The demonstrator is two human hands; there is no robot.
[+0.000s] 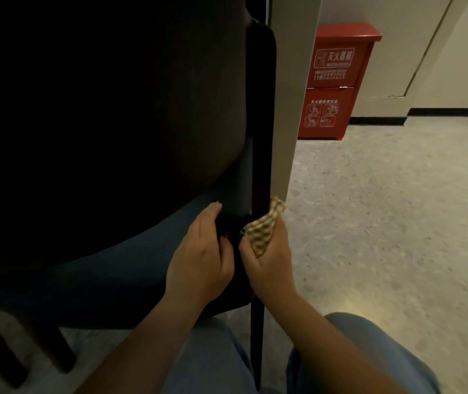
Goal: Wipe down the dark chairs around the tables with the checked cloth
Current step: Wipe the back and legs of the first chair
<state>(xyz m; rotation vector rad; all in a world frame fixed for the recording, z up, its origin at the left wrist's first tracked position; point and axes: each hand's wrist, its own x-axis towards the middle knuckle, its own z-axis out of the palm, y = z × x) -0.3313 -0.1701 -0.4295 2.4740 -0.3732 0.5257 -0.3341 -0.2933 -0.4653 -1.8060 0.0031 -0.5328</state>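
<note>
A dark chair (pixel 90 143) fills the view, its rear post (pixel 261 137) standing just beside a pale wall corner (pixel 286 109), a red fire-extinguisher cabinet (pixel 338 81) behind. The left hand (pixel 201 257) grips the frame where seat meets post, steadying it. The right hand (pixel 269 257) holds the checked cloth (pixel 264 231) bunched against the post's far side. Judged best: keep the cloth wrapped round the post, brace firmly, and stroke along its full length, minding the tight gap at the wall.

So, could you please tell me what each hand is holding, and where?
Right hand grips the bunched checked cloth against the chair frame; left hand holds the frame beside it.
</note>
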